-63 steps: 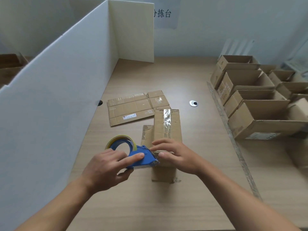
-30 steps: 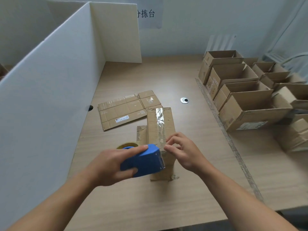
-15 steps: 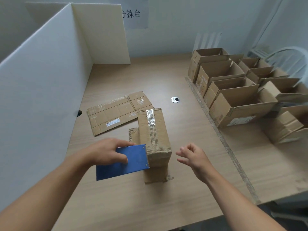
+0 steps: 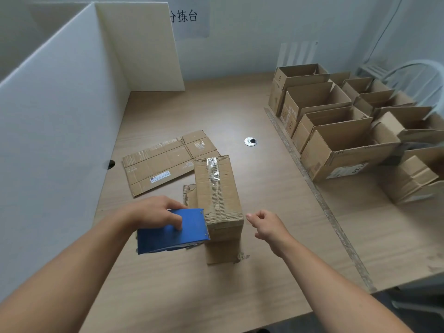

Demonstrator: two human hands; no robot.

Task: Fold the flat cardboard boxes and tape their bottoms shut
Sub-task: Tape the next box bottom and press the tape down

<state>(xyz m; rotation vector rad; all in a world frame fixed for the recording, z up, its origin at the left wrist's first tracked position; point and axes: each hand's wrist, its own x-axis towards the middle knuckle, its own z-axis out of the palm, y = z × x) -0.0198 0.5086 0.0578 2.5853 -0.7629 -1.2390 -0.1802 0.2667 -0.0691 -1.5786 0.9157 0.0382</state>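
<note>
Hands apart, one on each side of the box. At the left edge of the frame stands the white divider [image 4: 60, 116].

- Left hand [image 4: 153, 212], lower left of centre: grips the blue tape dispenser [image 4: 168, 234], fingers curled over its top face. The dispenser's front edge sits up against the near left corner of the box.
- Flat cardboard [image 4: 163, 162], centre of the frame: lies flat on the table [image 4: 216, 296], just behind and left of the box. Not yet folded.
- Box [image 4: 216, 188], lower middle: stands bottom up, its loose flaps splayed on the table beneath. Clear tape shows along the top seam, plainest at the far end. The outer paper is torn near the front edge.
- Right hand [image 4: 266, 227]: just right of the box, not touching it. Fingers loosely curled, holding nothing.
- Finished boxes [image 4: 336, 145], right side: a row standing open side up.

Handling, as I judge it: the box is empty, light and worn, so its walls will give if squeezed. I would take it by the two long side walls near the corners, where the board is stiffest. I would keep off the taped seam and the loose flaps. It would likely slide easily on this smooth table.
</note>
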